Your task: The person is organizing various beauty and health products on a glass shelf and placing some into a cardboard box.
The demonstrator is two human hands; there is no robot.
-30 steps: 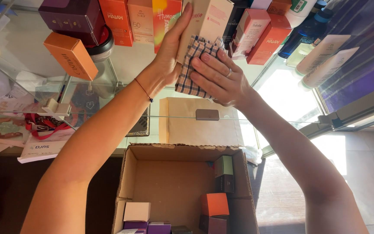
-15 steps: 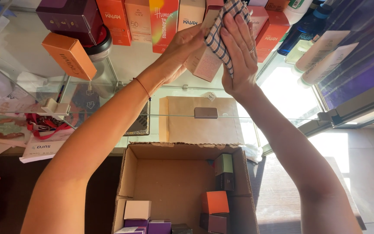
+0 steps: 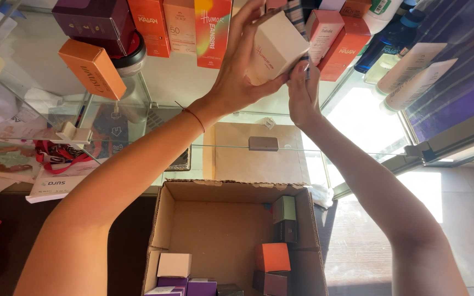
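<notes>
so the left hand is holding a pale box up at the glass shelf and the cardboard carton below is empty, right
Not quite. The left hand does hold the pale box at the glass shelf, but the head view shows the cardboard carton holds several small boxes.

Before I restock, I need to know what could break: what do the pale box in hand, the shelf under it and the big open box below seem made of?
Pale box: looks like matte printed card, with crisp folded edges. Shelf: clear glass, things show through it. Open box: brown corrugated cardboard, dull, with a torn flap edge.
</notes>
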